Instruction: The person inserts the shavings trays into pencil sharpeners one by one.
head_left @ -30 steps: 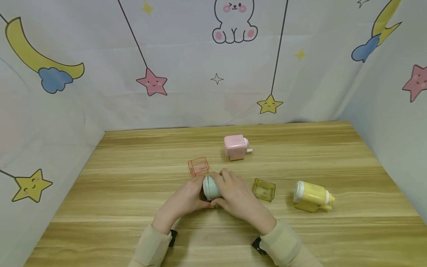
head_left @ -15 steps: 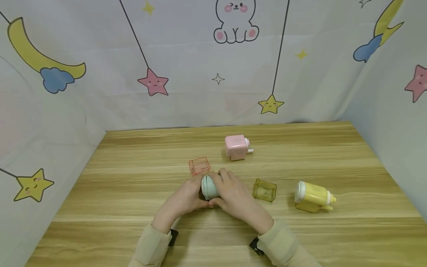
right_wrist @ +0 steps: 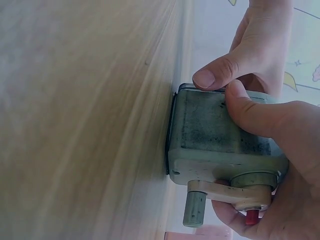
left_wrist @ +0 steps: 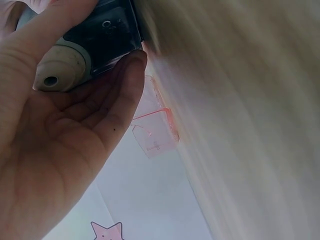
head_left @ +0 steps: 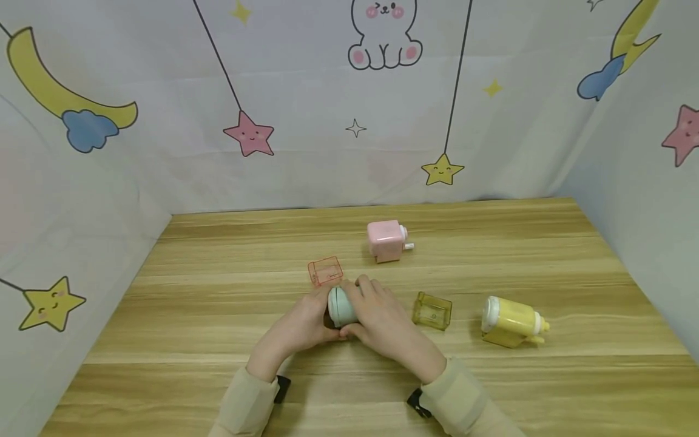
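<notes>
A pale green crank pencil sharpener (head_left: 343,306) is held low over the table between both hands. My left hand (head_left: 306,323) cups the end with the pencil hole (left_wrist: 50,81), its fingers curled against the dark see-through shavings drawer (left_wrist: 112,37). From the other side my right hand (head_left: 379,317) grips the body, thumb along its side, fingers near the crank handle (right_wrist: 194,209). A red button (right_wrist: 252,216) shows at the crank's hub. In the right wrist view, both thumbs lie close together at the sharpener. Its top is partly covered by the right hand in the head view.
Just behind the hands lies a clear red-edged drawer (head_left: 326,271). A see-through yellow drawer (head_left: 432,311) sits right of them. Farther back stands a pink crank sharpener (head_left: 385,241); a yellow one (head_left: 511,320) is at the right. Printed cloth (head_left: 306,176) walls the table's back and sides.
Both hands and the green sharpener have shifted slightly left, with the hold looking the same. The other sharpeners and the drawers have stayed in place.
</notes>
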A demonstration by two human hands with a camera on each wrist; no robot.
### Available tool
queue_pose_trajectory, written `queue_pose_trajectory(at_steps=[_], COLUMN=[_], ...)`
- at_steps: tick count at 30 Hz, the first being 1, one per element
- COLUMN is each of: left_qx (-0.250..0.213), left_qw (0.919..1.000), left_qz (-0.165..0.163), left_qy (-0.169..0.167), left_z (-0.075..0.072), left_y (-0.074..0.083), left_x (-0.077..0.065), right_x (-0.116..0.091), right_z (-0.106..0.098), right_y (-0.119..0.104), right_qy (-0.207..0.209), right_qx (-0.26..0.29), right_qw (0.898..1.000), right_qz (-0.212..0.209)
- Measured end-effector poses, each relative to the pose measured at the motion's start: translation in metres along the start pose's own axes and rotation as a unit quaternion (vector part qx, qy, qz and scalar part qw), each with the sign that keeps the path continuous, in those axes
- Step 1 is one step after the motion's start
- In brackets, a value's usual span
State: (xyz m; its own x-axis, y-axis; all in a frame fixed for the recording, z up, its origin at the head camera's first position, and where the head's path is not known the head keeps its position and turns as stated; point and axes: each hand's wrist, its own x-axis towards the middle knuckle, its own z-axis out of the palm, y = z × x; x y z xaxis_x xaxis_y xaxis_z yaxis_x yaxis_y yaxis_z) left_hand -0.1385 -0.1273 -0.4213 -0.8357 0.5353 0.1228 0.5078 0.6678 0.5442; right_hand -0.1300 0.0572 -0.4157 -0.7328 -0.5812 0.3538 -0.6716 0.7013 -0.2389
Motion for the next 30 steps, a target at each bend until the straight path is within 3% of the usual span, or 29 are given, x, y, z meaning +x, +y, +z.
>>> queue_pose_trajectory(at_steps=[16, 30], left_qx=[-0.007, -0.010], left_qw=[0.9998, 0.9999], left_qz=[-0.018, -0.012], left_qy=[-0.002, 0.005], left_z=[-0.0013, -0.0001], left_y=[-0.0024, -0.0022], left_x=[-0.0021, -0.0008], right_x=[0.0039, 0.0030], right_z=[0.0032, 0.0023], right_y=[-0.0026, -0.0048], right_qy=[-0.010, -0.005], right_qx=[0.003, -0.006], right_qw=[1.000, 1.000], right_qz=[0.002, 0.011])
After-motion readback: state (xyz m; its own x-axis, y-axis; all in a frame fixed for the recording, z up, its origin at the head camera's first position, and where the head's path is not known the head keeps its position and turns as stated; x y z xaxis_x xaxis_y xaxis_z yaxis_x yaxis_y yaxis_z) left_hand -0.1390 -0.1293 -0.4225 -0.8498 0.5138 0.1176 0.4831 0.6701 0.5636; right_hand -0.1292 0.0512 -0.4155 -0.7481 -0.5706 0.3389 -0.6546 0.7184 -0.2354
